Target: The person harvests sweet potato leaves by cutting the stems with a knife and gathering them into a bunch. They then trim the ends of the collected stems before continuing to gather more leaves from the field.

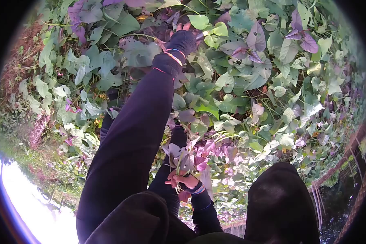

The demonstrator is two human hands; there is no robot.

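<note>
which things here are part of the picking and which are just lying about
In hand:
- left hand, gloved, reaching into the leafy vines
- rubber bands on the left wrist
- right hand gripping a bunch of leafy stems

Lying about:
- dry brown stalks at the left
- brown poles at the right

Long dark purple fabric sleeves point(130, 134) on both arms. Dark knitted glove point(179, 46) over left hand point(183, 37), ringed by thin pink, orange and blue bands point(173, 55). Well below that glove, blue striped wristbands point(199, 189).
</note>
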